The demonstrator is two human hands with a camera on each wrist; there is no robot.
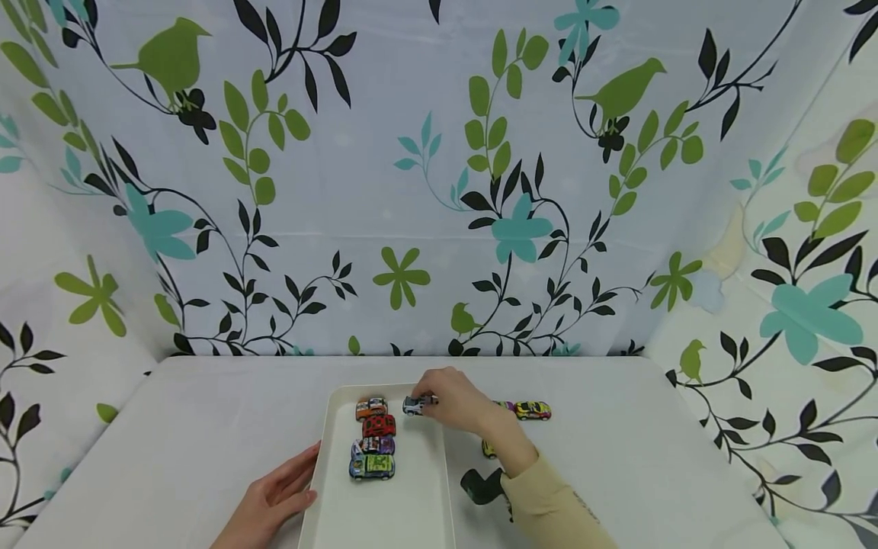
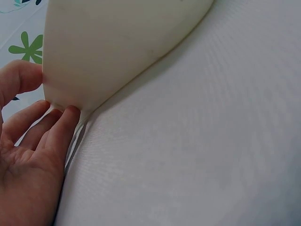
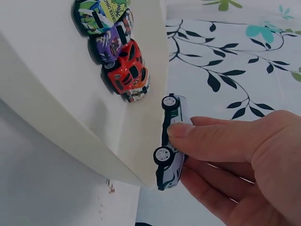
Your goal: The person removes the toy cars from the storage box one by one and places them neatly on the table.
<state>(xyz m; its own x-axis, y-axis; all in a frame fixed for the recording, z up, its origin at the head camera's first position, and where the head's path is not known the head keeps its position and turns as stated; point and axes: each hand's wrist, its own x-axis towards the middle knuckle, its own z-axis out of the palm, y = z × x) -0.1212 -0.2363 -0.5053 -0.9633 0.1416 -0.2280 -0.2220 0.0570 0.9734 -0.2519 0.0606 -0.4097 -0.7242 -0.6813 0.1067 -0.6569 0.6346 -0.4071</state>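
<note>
My right hand (image 1: 449,398) pinches a silver-white toy car (image 3: 173,141) between thumb and fingers, over the far right part of a white tray (image 1: 411,511). In the right wrist view the car's wheels face the tray. Several toy cars form a column in the tray: an orange one (image 1: 371,408), a red one (image 1: 379,425), a purple one (image 1: 376,444) and a green-blue one (image 1: 372,467) nearest me. My left hand (image 1: 274,492) rests on the tray's left side, its loosely straight fingers (image 2: 66,127) touching the outer wall.
Right of the tray, a yellow toy car (image 1: 533,410) lies beside a purple one (image 1: 505,405), and another yellow car (image 1: 488,449) is partly hidden by my forearm. A dark green object (image 1: 482,488) shows beside my sleeve. Patterned cloth (image 1: 439,191) walls stand behind the white table (image 1: 226,412).
</note>
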